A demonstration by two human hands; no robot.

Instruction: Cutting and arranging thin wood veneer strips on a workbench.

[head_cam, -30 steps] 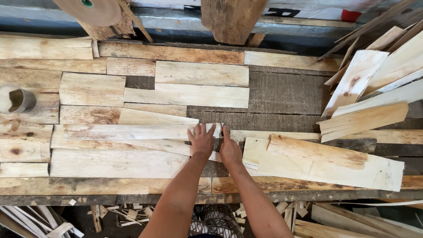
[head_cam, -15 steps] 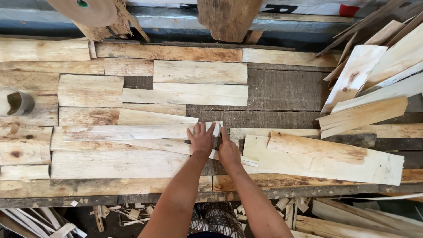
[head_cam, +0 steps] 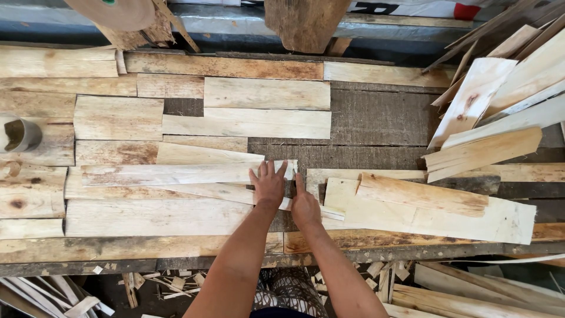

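Observation:
My left hand (head_cam: 269, 184) lies flat, fingers spread, on the right end of a long pale wood veneer strip (head_cam: 170, 174) on the workbench. My right hand (head_cam: 304, 204) rests just beside it, palm down on a thin strip (head_cam: 332, 212) at the left end of a wider veneer sheet (head_cam: 424, 215). The two hands touch side by side near the bench's middle. Many pale veneer pieces lie edge to edge across the left half of the bench, such as a broad sheet (head_cam: 153, 217) below the left hand.
A loose pile of veneer strips (head_cam: 500, 106) leans at the right. A paper tape roll (head_cam: 20, 134) sits at the left edge. A bare dark bench patch (head_cam: 376, 121) shows at centre right. Offcuts (head_cam: 170, 282) litter the floor below the front edge.
Both hands stay on the same strips; the view has shifted slightly, and the hands show almost no movement.

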